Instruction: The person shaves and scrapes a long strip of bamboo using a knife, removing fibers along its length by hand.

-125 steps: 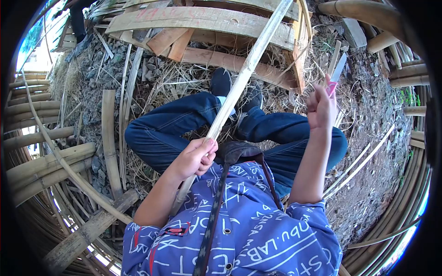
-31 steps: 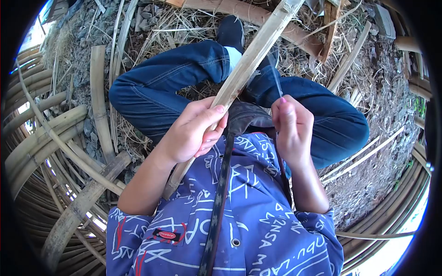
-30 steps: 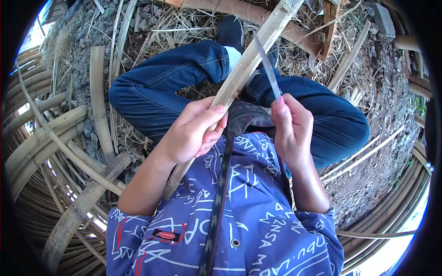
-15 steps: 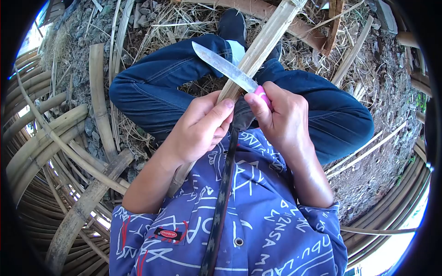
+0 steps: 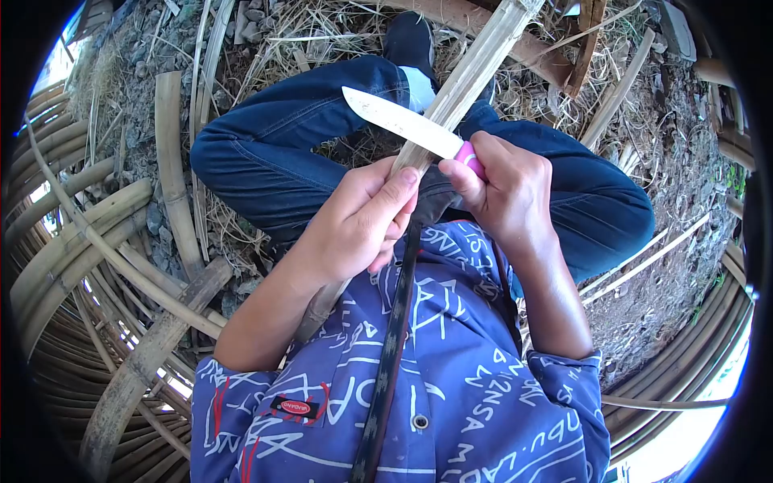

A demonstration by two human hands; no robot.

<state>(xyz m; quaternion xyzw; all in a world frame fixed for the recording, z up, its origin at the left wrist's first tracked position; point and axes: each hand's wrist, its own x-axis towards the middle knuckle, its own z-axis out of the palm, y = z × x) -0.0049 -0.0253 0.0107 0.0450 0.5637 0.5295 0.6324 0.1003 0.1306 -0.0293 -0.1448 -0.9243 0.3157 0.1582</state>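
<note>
A long bamboo strip (image 5: 477, 76) runs from the upper right down past my lap, its lower end against my shirt. Closed around its lower part is my left hand (image 5: 369, 213), thumb on top. My right hand (image 5: 509, 183) grips the pink handle of a knife (image 5: 407, 125). The broad blade points to the upper left and lies across the strip, just beyond my left thumb. Where the edge meets the bamboo, I cannot tell whether it is cutting in.
Bent bamboo poles (image 5: 80, 217) curve around on the left, and more bamboo (image 5: 684, 358) lies at the right. A short bamboo piece (image 5: 171, 153) rests on the gravel beside my knee. Shavings and straw (image 5: 314, 40) cover the ground by my shoe (image 5: 408, 48).
Both hands have shifted slightly to the right, with the knife and strip. The blade has tilted and now shines bright white.
</note>
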